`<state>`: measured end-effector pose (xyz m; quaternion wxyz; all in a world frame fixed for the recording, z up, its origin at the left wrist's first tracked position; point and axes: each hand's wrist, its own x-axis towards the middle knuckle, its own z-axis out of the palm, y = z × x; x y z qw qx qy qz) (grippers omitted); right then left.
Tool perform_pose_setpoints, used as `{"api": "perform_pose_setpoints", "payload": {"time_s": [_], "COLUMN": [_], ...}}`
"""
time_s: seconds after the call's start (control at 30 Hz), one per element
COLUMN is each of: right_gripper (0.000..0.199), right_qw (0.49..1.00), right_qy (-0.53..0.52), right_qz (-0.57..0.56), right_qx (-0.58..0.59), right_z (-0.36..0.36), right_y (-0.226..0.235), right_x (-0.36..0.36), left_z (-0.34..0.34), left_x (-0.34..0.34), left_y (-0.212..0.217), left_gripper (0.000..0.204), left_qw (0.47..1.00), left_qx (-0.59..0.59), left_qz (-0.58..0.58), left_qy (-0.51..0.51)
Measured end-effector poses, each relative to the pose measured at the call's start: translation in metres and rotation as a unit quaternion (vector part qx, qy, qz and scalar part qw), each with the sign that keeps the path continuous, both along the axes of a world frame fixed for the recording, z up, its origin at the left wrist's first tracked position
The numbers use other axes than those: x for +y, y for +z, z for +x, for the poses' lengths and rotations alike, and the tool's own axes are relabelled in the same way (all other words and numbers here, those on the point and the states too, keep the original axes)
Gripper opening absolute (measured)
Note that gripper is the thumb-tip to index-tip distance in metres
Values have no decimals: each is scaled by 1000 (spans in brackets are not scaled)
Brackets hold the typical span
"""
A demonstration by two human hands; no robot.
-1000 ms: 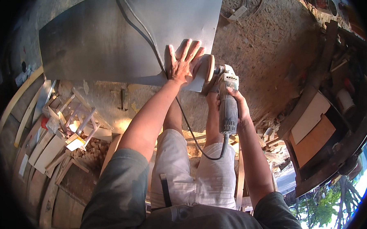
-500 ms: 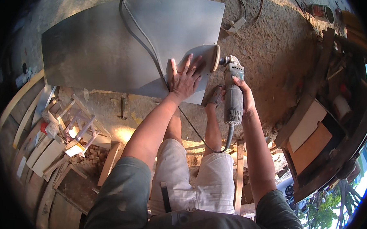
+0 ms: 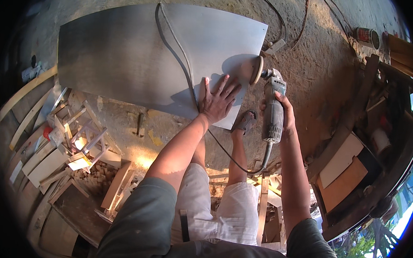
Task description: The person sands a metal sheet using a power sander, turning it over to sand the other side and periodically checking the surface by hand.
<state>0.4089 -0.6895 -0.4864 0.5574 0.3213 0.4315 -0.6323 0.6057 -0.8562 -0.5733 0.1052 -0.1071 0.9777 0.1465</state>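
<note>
My right hand [image 3: 283, 109] is wrapped round the dark body of an angle grinder [image 3: 272, 111], held upright with its head pointing away from me. A round sanding disc [image 3: 257, 70] on the grinder stands edge-on at the right end of a large grey sheet [image 3: 122, 51]; whether it touches the sheet I cannot tell. My left hand [image 3: 218, 102] lies on the sheet near that end, fingers spread, holding nothing. The grinder's cord [image 3: 235, 161] loops from its rear toward my left wrist and across the sheet to its far edge.
Wood offcuts and small frames [image 3: 88, 142] are heaped at the left. A hammer [image 3: 140, 124] lies on the ground below the sheet. A power strip [image 3: 273, 47] and a tin can [image 3: 368, 38] lie beyond. Dark wooden furniture with boards [image 3: 343, 167] stands at the right.
The sheet, both hands and the grinder appear lower and farther right in the picture, as do the surroundings in part. My left hand stays on the sheet and my right still grips the grinder.
</note>
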Motion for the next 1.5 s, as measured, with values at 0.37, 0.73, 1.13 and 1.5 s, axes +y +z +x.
{"api": "perform_pose_setpoints", "payload": {"time_s": [0.37, 0.73, 1.13, 1.5], "right_gripper": [55, 54, 54, 52], "right_qw": [1000, 999, 998, 998], "right_qy": [-2, 4, 15, 4], "right_qz": [-22, -22, -50, -53], "right_qx": [4, 28, 30, 42], "right_z": [-36, -68, -98, -109], "right_y": [-6, -5, -24, -28], "right_x": [-18, -40, -49, -58], "left_z": [-1, 2, 1, 1], "left_x": [1, 1, 2, 3], "left_y": [-1, -5, -5, -5], "left_gripper": [59, 61, 58, 57], "left_qw": [1000, 1000, 999, 999], "left_qx": [8, 28, 30, 39], "left_qz": [2, -5, 1, -8], "left_qy": [3, 5, 10, 13]}}
